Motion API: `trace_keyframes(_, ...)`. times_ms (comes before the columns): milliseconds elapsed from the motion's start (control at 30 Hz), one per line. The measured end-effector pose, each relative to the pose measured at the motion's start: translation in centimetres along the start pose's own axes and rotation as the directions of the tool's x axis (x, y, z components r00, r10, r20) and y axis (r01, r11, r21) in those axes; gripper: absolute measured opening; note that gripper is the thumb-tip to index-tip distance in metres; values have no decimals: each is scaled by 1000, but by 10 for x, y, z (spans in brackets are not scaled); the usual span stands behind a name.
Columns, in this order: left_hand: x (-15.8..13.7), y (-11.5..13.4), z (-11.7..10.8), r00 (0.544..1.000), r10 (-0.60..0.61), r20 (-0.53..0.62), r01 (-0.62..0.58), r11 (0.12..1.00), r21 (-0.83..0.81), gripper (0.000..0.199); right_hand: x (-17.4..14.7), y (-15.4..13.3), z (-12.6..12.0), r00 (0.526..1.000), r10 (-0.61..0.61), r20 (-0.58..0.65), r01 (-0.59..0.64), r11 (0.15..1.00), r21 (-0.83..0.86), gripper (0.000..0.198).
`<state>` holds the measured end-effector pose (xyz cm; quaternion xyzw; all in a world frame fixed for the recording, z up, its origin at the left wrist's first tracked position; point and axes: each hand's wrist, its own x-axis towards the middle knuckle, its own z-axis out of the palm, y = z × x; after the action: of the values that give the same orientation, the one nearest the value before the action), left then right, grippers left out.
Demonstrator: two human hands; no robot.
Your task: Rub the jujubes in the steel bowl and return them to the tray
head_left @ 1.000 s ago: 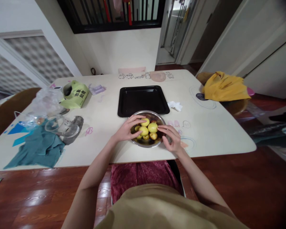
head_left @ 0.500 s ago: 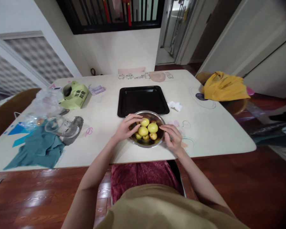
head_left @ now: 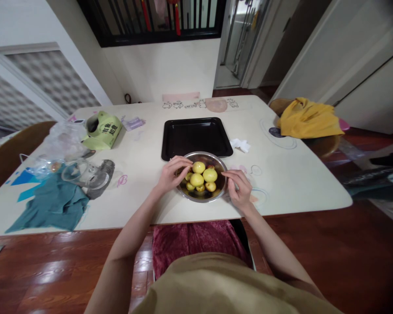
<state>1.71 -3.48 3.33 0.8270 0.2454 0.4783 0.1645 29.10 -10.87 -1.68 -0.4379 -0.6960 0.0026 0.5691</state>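
Note:
A round steel bowl stands near the front edge of the table, holding several yellow, round fruits, some smaller and browner; I cannot tell their exact kind. Over the bowl's left rim reaches my left hand, fingers stretched out and thumb apart, close to the fruits but gripping none. My right hand is at the right rim, its fingers extended over the edge with the thumb apart, and nothing shows in it. Just behind the bowl lies a black baking tray.
A crumpled white tissue lies right of the tray. At the left are a green paper container, plastic bags, a clear plastic cup and a teal cloth. A yellow cloth drapes over a chair at the far right.
Both hands have drawn slightly outward from the fruits, the left one to the left and the right one to the right. The bowl and fruits look unmoved.

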Motion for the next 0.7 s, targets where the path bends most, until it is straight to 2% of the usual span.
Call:
trace_keyframes(267, -1, -1, 1, 1000, -4, 11, 5, 1000, -8, 19, 2, -1, 0, 1000, 1, 1, -1, 1000, -16, 28)
trace_keyframes(333, -1, -1, 2, 1000, 2, 6, -2, 1000, -11, 18, 3, -1, 1, 999, 32, 4, -32, 999, -18, 26)
trace_keyframes(500, -1, -2, 2, 1000, -7, 17, 7, 1000, -12, 20, 3, 2, 3, 970, 241, 30, -239, 969, -64, 27)
trace_keyframes(700, -2, -5, 4, 1000, 3, 23, -3, 1000, -5, 19, -1, 10, 7, 868, 453, 206, -475, 877, 72, 34)
